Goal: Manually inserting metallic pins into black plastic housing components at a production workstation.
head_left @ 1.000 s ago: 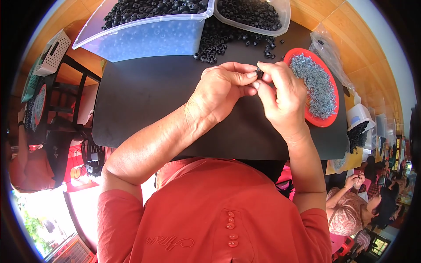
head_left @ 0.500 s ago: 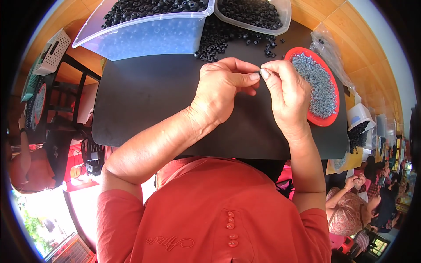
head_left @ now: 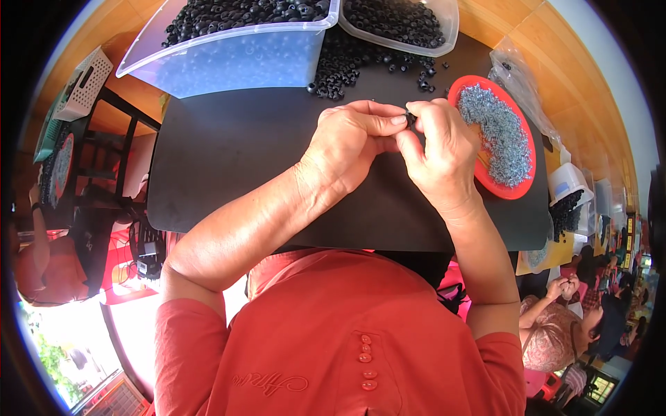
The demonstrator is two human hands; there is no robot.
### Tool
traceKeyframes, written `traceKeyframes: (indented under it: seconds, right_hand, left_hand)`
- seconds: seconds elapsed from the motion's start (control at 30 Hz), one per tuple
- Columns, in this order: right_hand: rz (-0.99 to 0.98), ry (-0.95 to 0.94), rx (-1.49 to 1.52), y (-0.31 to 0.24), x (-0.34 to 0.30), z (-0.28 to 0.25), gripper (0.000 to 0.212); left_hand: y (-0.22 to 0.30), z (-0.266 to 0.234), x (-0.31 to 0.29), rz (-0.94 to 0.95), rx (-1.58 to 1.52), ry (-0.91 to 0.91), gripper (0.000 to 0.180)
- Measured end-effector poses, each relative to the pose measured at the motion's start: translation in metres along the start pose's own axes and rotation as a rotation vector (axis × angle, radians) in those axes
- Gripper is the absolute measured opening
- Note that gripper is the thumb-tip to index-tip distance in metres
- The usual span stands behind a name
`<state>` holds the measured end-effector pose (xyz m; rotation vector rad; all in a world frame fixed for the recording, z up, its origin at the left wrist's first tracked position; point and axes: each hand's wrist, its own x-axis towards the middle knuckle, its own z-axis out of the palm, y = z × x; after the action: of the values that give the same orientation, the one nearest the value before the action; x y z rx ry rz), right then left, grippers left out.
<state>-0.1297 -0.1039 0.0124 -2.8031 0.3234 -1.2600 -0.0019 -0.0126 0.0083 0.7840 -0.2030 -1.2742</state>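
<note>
My left hand (head_left: 350, 142) and my right hand (head_left: 440, 149) meet fingertip to fingertip above a black mat (head_left: 229, 152). Between them they pinch a small black part (head_left: 411, 119), mostly hidden by the fingers. Just right of my right hand lies a red plate (head_left: 522, 191) heaped with small grey metal pieces (head_left: 496, 132). Beyond the hands, loose black round parts (head_left: 340, 69) are scattered on the mat.
Two clear plastic tubs of black parts stand at the far edge, a large one (head_left: 229, 59) and a smaller one (head_left: 409, 28). A clear plastic bag (head_left: 517, 69) lies past the plate. Other people sit at the right (head_left: 555, 326) and left (head_left: 41, 263).
Both hands have stayed together over the mat, shifting only slightly while the fingers work the small black part. Nothing else has moved.
</note>
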Motion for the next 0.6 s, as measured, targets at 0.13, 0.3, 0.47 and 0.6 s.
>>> traceKeyframes:
  seconds: [0.13, 0.3, 0.47, 0.6]
  right_hand:
    - [-0.029, 0.026, -0.034, 0.006, 0.002, -0.003, 0.029]
    - [-0.112, 0.042, -0.058, 0.003, 0.004, -0.005, 0.027]
    - [-0.14, 0.069, 0.009, 0.006, 0.005, -0.013, 0.022]
    - [-0.175, 0.095, 0.041, 0.007, 0.006, -0.011, 0.021]
  left_hand:
    - [0.002, 0.002, -0.001, -0.026, 0.046, -0.059, 0.012]
    - [0.0, 0.001, -0.002, 0.037, 0.105, -0.102, 0.013]
    - [-0.001, 0.005, -0.005, 0.06, 0.047, -0.185, 0.011]
    - [-0.001, 0.003, -0.006, 0.064, 0.022, -0.223, 0.011]
